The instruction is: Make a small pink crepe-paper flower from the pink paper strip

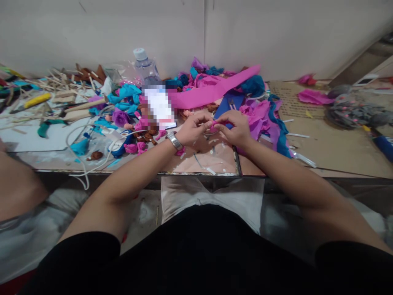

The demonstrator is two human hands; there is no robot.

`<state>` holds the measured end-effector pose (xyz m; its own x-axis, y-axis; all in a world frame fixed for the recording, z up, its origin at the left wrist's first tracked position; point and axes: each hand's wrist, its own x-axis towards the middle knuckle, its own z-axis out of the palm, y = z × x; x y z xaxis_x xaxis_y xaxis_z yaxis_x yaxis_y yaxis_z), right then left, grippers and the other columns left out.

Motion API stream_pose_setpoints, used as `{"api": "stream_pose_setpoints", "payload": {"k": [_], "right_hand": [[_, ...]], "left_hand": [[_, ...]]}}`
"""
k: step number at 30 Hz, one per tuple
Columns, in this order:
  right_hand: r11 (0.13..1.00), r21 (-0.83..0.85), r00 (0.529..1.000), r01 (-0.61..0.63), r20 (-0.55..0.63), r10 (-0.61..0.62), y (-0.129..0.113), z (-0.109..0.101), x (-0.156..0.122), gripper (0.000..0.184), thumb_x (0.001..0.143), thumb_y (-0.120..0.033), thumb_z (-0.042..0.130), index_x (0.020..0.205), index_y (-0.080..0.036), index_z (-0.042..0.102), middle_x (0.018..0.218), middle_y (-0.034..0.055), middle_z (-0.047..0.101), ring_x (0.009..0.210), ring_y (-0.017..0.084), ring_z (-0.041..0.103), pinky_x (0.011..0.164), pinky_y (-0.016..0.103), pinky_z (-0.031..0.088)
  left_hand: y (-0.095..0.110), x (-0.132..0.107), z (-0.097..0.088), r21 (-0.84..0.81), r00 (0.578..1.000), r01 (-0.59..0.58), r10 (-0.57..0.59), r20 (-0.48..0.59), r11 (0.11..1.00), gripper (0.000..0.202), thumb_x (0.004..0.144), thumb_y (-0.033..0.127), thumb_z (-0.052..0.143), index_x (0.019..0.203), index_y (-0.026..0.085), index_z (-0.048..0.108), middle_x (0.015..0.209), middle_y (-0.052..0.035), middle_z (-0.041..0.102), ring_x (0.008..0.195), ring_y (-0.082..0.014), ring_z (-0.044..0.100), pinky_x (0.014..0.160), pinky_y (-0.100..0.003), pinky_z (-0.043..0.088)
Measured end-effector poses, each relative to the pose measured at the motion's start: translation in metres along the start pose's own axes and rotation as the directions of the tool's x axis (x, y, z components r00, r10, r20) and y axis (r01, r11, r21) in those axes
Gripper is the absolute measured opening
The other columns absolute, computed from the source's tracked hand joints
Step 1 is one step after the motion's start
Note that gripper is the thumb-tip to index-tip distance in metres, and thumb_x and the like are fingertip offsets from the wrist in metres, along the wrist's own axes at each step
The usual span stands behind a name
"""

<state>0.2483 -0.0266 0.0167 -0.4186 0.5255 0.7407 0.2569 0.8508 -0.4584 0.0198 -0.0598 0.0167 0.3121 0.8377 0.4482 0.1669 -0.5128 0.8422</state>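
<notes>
My left hand [194,130] and my right hand [233,129] meet over the middle of the worktable [322,143]. Both pinch a small piece of pink crepe paper [216,124] between fingertips; its shape is too small to make out. A silver watch [175,141] sits on my left wrist. Just behind my hands lie a long pink paper strip [211,88] and a heap of purple and blue paper [264,116]. Small pink and purple paper flowers [135,145] lie left of my left hand.
A water bottle [146,69] stands at the back by the wall. Wooden sticks and a yellow-handled tool [37,100] litter the far left. A white cable [82,159] hangs over the front edge. Another person's arm [15,184] is at the left. Grey fluffy material [356,110] lies right.
</notes>
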Motion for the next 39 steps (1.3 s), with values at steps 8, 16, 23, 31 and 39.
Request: {"api": "stream_pose_setpoints", "payload": {"k": [8, 16, 23, 31, 39], "right_hand": [[1.0, 0.004, 0.997, -0.017, 0.071, 0.017, -0.001, -0.002, 0.0, 0.063, 0.1, -0.084, 0.061, 0.109, -0.026, 0.083, 0.1, 0.0091, 0.084, 0.092, 0.027, 0.075, 0.092, 0.047, 0.058], [1.0, 0.016, 0.998, 0.024, 0.049, -0.025, 0.0, 0.0, 0.001, 0.058, 0.104, -0.08, 0.058, 0.1, -0.026, 0.081, 0.097, 0.0068, 0.082, 0.09, 0.026, 0.073, 0.09, 0.046, 0.056], [1.0, -0.016, 0.998, -0.001, 0.064, 0.002, -0.002, -0.001, 0.001, 0.062, 0.1, -0.085, 0.06, 0.093, -0.026, 0.077, 0.089, 0.0056, 0.079, 0.084, 0.025, 0.069, 0.086, 0.045, 0.053], [0.997, -0.077, 0.999, 0.007, 0.052, -0.003, 0.001, 0.002, -0.001, 0.07, 0.093, -0.094, 0.058, 0.086, -0.026, 0.074, 0.086, 0.0052, 0.078, 0.086, 0.027, 0.07, 0.091, 0.047, 0.048], [0.995, -0.102, 0.999, -0.008, 0.038, 0.011, 0.008, 0.002, -0.001, 0.072, 0.093, -0.095, 0.056, 0.08, -0.026, 0.073, 0.081, 0.0046, 0.076, 0.084, 0.027, 0.069, 0.091, 0.048, 0.047]], "left_hand": [[0.004, 0.0, -0.001, 0.005, 0.998, 0.035, -0.035, 0.051, 0.999, 0.063, 0.092, 0.082, 0.073, 0.088, 0.02, 0.07, 0.081, -0.0022, 0.065, 0.076, -0.0157, 0.056, 0.076, -0.031, 0.048], [0.006, -0.003, 0.003, 0.038, 0.999, 0.04, -0.039, -0.017, 0.998, 0.063, 0.093, 0.082, 0.072, 0.104, 0.02, 0.074, 0.096, -0.0066, 0.073, 0.085, -0.0174, 0.063, 0.079, -0.03, 0.052], [0.005, -0.003, 0.004, 0.06, 0.998, 0.038, -0.034, -0.056, 0.998, 0.066, 0.089, 0.081, 0.077, 0.104, 0.017, 0.077, 0.103, -0.0094, 0.077, 0.089, -0.0177, 0.069, 0.079, -0.029, 0.055], [0.003, -0.002, 0.004, 0.091, 0.995, 0.067, -0.06, -0.08, 0.994, 0.065, 0.087, 0.083, 0.078, 0.091, 0.018, 0.076, 0.089, -0.0071, 0.076, 0.082, -0.0169, 0.065, 0.076, -0.03, 0.051], [0.006, -0.001, 0.002, 0.09, 0.998, 0.003, 0.002, -0.058, 0.996, 0.061, 0.089, 0.079, 0.079, 0.101, 0.019, 0.083, 0.103, -0.0103, 0.082, 0.093, -0.0212, 0.074, 0.08, -0.032, 0.057]]}}
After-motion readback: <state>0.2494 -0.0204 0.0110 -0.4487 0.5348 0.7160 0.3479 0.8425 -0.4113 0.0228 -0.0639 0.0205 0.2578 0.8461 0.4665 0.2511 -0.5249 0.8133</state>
